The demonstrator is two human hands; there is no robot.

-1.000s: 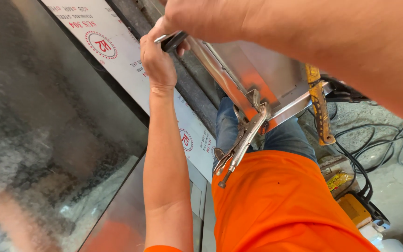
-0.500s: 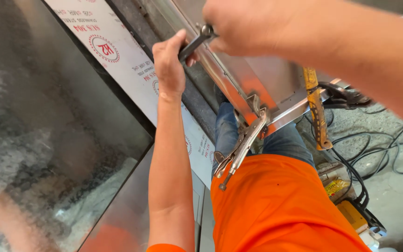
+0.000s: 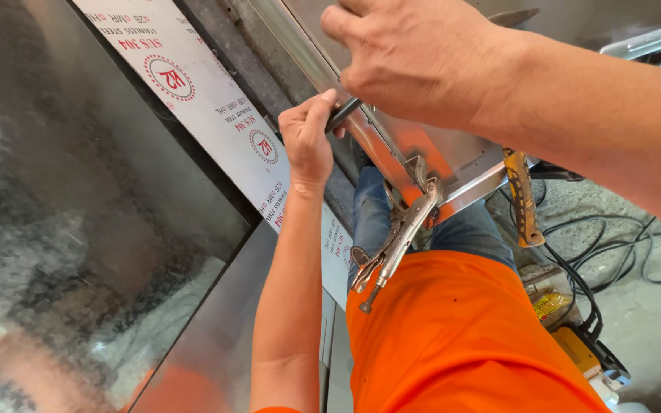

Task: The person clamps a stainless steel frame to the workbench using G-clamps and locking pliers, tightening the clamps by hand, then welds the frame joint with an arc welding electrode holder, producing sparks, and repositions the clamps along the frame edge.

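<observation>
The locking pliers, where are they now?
In the head view, the locking pliers hang centre-right, clamped on the metal sheet edge, below both hands, above the orange shirt.

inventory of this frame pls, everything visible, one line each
steel channel: 1, silver, centre, running diagonally
locking pliers: 1, silver, clamped on channel's lower end
dark tool: 1, black, between both hands; kind unclear
rusty clamp: 1, yellow-brown, right of pliers
film-covered sheet: 1, white with red print, left of channel
shiny sheet: 1, grey, left side
cables: several, black, floor at right
yellow tool: 1, floor, lower right
left hand: grips dark tool
right hand: on the channel's top, above dark tool
</observation>
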